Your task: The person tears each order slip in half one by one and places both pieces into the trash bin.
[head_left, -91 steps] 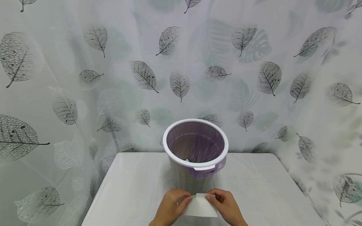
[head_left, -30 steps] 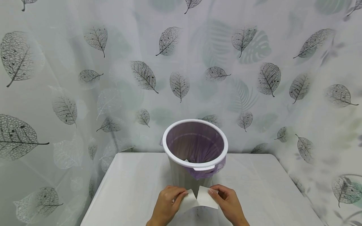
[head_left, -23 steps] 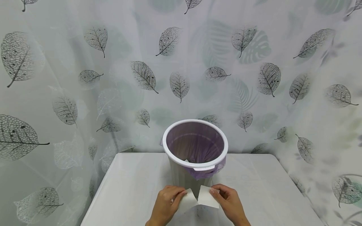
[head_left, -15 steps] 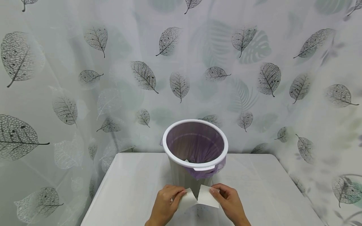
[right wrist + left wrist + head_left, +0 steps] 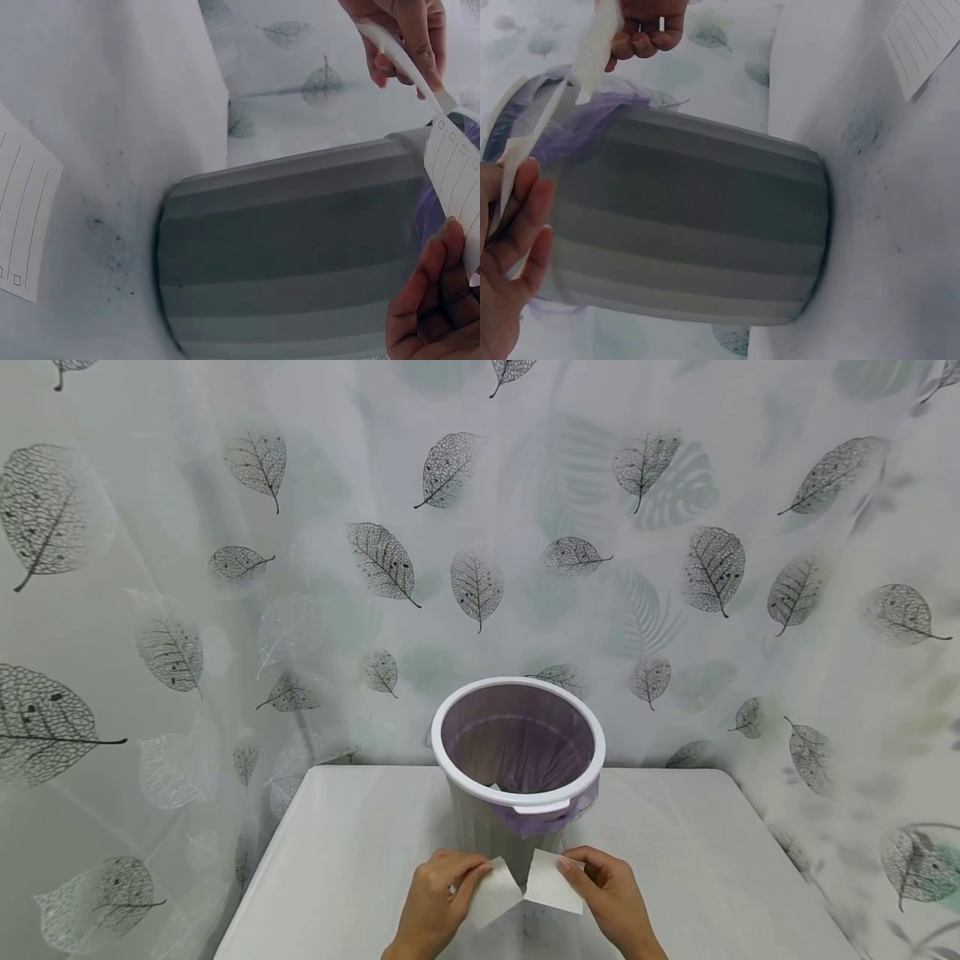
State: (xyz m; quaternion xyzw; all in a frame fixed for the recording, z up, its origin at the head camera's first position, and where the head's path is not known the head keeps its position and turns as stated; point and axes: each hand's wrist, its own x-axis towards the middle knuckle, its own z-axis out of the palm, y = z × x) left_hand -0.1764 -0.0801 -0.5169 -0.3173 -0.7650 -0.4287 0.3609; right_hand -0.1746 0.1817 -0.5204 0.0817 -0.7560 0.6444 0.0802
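A small cream piece of paper is split from its top edge by a V-shaped tear. Its two halves appear to meet at a narrow point low in the middle. My left hand [image 5: 437,897] pinches the left half [image 5: 495,894] between thumb and fingers. Opposite it, my right hand [image 5: 609,893] pinches the right half [image 5: 553,883]. Printed lines and small boxes show on the paper [image 5: 454,161] in the right wrist view. Both hands are in front of a grey ribbed trash can [image 5: 690,217] with a white rim [image 5: 444,760] and a purple bag [image 5: 555,752] inside.
The can stands on a white table [image 5: 360,827]. A lined sheet [image 5: 922,41] lies on the table in both wrist views. A bit of white paper [image 5: 495,787] shows inside the can. Behind hangs a leaf-patterned curtain [image 5: 517,518].
Three seconds ago the paper was whole across both hands. A tear has since opened from the top and the halves have spread apart. Over the last half second the hands barely move.
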